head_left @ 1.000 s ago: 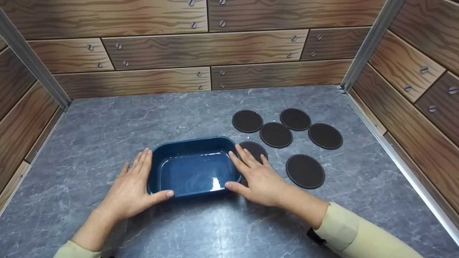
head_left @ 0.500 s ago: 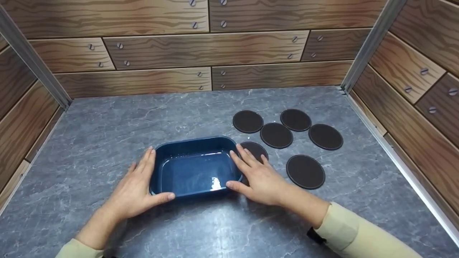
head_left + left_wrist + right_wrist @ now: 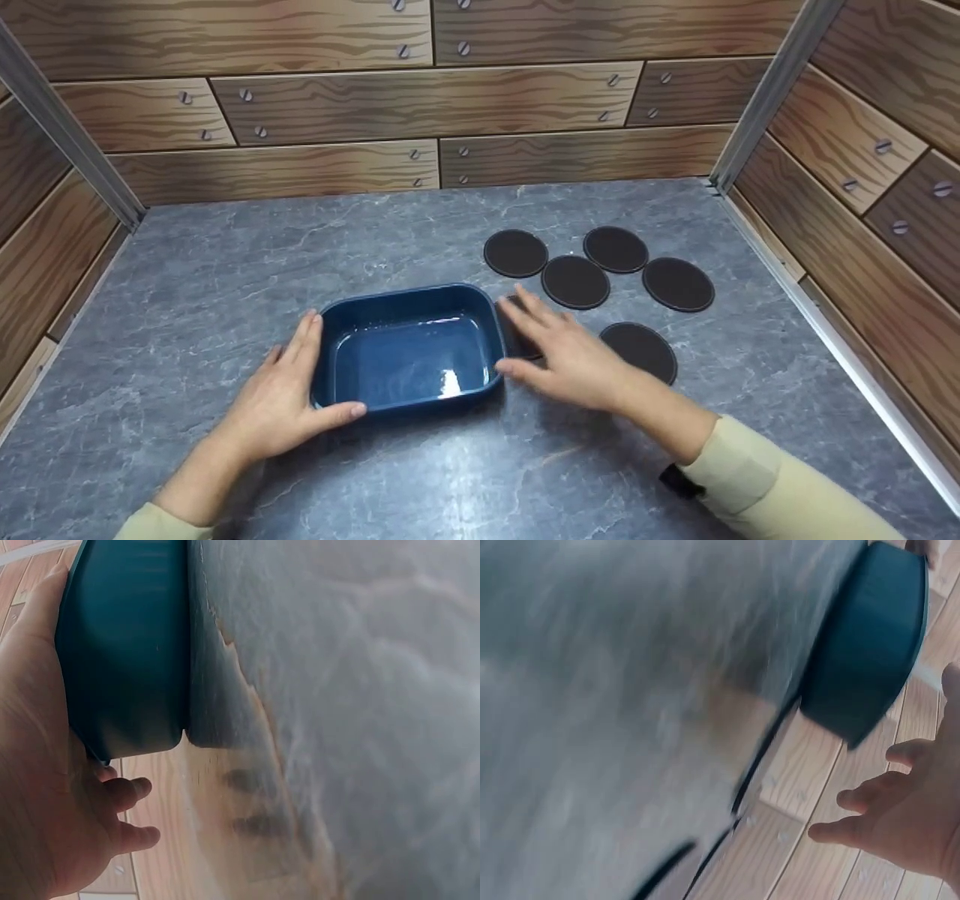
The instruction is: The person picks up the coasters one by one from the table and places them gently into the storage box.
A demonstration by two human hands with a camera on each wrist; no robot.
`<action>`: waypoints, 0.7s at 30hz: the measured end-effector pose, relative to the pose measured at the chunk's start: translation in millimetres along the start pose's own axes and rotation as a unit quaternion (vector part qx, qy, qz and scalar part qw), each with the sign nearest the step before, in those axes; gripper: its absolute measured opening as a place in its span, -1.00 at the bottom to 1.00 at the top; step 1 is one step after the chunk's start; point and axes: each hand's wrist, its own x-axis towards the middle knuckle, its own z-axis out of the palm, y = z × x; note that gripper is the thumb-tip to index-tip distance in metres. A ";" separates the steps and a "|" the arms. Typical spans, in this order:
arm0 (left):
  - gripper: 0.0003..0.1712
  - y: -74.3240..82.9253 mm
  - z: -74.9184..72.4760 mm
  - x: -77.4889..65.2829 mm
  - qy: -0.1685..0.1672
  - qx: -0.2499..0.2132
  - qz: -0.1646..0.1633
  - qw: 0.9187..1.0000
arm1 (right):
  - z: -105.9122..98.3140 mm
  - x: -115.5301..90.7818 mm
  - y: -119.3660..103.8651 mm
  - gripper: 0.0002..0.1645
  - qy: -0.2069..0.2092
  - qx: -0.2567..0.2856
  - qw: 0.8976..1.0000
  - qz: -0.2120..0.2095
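Observation:
A blue rectangular baking dish [image 3: 405, 360] with rounded corners sits on the grey marbled table. My left hand [image 3: 274, 409] lies along its left end, fingers straight against the outer wall and thumb on the front rim. The left wrist view shows the same hand beside the dish's teal-blue side wall [image 3: 127, 645]. Off the dish's right end hovers my right hand [image 3: 574, 367], fingers spread and holding nothing, thumb tip close by the front right corner. Beneath its fingers a dark round coaster [image 3: 519, 341] is partly hidden. In the right wrist view the fingers stand apart from the dish [image 3: 862, 645].
Several more dark round coasters lie flat to the right: one at the back [image 3: 516, 253], one beside it [image 3: 576, 282], another farther right [image 3: 679, 284], and one partly behind my right forearm [image 3: 637, 349]. Wood-patterned walls [image 3: 427, 105] close off the back and sides.
My right hand has come off the dish's right end and shifted right, over the nearest coaster. The left hand stays at the left end, having slid slightly inward earlier.

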 end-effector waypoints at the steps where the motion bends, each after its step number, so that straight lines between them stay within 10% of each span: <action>1: 0.52 0.2 -0.1 0.1 -0.001 0.001 0.000 1.000 | -4.3 -1.0 5.1 0.09 0.005 0.006 1.000 0.006; 21: 0.51 2.7 -3.0 -1.3 -0.005 0.013 0.002 1.000 | -87.8 -29.9 185.4 -0.09 0.210 0.088 0.969 0.093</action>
